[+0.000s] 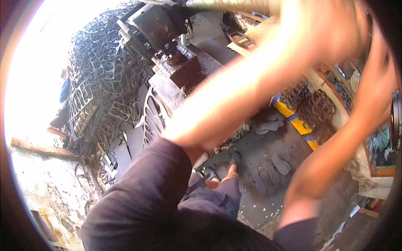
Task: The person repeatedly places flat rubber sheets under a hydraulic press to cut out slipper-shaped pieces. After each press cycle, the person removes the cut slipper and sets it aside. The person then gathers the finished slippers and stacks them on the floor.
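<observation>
My left arm reaches across the view to the upper right, where my left hand (pixel 326 29) is smeared by motion and its fingers do not show clearly. Beside it, near the right rim, my right hand (pixel 379 83) is raised, also blurred. What either hand holds, if anything, cannot be made out. Left of my left forearm stands a heavy, greasy metal machine (pixel 180 67). A dark sheet with sole-shaped cutouts (pixel 153 119) hangs at its near edge. Several dark shoe soles (pixel 272 171) lie on the floor between my arms.
A tall heap of cut-out sheet scraps (pixel 96 54) rises at the left, with another person (pixel 63 100) partly visible beyond it. Yellow and blue boxes (pixel 293 121) stand on the right beside dark looped pieces (pixel 318 106). A rough, peeling wall (pixel 58 180) is at lower left.
</observation>
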A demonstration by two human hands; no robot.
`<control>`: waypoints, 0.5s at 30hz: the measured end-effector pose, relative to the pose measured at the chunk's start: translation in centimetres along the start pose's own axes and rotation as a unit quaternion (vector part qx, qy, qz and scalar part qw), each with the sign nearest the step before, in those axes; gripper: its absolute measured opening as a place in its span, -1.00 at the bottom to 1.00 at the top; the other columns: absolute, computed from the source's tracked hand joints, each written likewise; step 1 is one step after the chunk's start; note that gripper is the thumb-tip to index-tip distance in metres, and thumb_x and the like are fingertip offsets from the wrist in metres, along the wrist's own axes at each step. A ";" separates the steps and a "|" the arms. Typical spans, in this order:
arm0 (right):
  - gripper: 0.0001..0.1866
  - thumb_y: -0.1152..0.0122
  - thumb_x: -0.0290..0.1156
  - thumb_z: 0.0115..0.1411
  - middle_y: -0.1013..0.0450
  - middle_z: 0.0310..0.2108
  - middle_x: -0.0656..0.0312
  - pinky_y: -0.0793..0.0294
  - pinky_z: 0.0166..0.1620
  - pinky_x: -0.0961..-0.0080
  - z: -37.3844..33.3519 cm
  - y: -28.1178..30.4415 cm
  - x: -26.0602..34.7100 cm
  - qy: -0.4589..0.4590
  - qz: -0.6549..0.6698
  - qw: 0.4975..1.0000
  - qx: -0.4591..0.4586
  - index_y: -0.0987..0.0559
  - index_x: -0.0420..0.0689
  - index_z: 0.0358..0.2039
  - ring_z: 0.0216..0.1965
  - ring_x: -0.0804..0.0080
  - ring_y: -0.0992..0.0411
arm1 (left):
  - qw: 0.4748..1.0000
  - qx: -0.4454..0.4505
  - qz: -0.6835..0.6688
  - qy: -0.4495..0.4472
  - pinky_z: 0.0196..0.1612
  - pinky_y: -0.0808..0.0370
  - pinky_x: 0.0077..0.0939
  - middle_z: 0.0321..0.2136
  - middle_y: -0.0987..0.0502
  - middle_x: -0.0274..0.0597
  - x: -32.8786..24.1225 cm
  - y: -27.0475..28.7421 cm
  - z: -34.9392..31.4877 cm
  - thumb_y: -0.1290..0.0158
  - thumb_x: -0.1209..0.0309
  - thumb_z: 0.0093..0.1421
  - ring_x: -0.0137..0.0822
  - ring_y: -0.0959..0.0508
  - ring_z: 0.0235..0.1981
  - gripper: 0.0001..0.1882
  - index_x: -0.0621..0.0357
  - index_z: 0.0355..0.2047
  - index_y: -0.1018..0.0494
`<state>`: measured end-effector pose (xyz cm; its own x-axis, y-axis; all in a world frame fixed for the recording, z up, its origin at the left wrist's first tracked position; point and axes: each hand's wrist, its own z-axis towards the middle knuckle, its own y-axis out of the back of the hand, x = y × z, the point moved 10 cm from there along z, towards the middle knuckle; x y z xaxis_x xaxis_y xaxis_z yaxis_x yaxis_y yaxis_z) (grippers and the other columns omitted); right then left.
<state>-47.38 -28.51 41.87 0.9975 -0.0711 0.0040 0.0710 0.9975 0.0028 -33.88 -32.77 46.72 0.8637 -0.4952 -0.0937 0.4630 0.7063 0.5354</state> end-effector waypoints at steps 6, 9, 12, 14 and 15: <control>-0.17 -0.49 0.00 0.09 -0.47 0.17 0.00 -0.26 0.29 -0.12 -39.8 -1.1 9.6 -0.149 0.317 0.806 0.478 -0.40 -0.07 0.30 0.29 -0.02 -0.35 | 0.865 0.424 0.139 -0.230 0.22 -0.31 -0.06 -0.09 -0.54 -0.28 8.2 -20.5 -31.1 -0.12 0.05 0.20 -0.18 -0.46 0.10 -0.60 -0.03 -0.06 -0.55; -0.10 -0.40 0.25 0.04 -0.52 0.08 0.04 -0.32 0.19 -0.08 -30.0 -2.2 2.6 -0.113 0.202 0.829 0.508 -0.44 -0.07 0.26 0.13 -0.03 -0.45 | 0.951 0.249 -0.115 -0.139 0.50 -0.01 0.18 0.19 -0.45 -0.07 2.1 -13.0 -28.7 -0.15 0.03 0.27 -0.01 -0.26 0.40 -0.42 0.02 0.20 -0.38; 0.01 -0.06 0.60 0.06 -0.57 -0.02 0.11 -0.41 0.05 -0.01 -14.0 2.0 -0.6 0.043 0.119 0.909 0.398 -0.51 -0.02 0.21 -0.01 -0.01 -0.53 | 0.887 0.364 -0.221 0.180 0.49 -0.05 0.11 0.24 -0.40 0.04 4.3 -5.6 -42.0 -0.29 0.03 0.19 0.04 -0.33 0.35 -0.28 0.15 0.24 -0.37; -0.23 0.13 0.44 0.31 -0.62 -0.06 0.16 -0.46 -0.02 0.10 -4.8 2.0 -1.0 0.121 0.091 0.933 0.325 -0.62 0.02 0.08 -0.05 0.05 -0.56 | 0.825 0.350 -0.074 0.438 0.46 0.06 0.28 0.30 -0.33 0.08 11.6 -1.3 -50.9 -0.32 0.01 0.14 0.17 -0.22 0.41 -0.19 0.20 0.27 -0.33; -0.37 0.03 0.29 0.36 -0.64 -0.11 0.18 -0.50 -0.08 0.17 -0.1 2.0 -0.9 0.166 0.024 0.941 0.295 -0.65 0.04 0.04 -0.12 0.08 -0.59 | 0.838 0.332 0.050 0.430 0.46 0.16 0.32 0.34 -0.29 0.09 15.4 -0.6 -52.6 -0.20 0.05 0.25 0.12 -0.17 0.44 -0.29 0.17 0.29 -0.33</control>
<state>-48.17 -26.46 41.74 0.9529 0.0756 -0.2938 0.1096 0.8173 0.5657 -10.42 -14.17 0.82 0.8476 0.2998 -0.4378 0.4132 0.1448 0.8991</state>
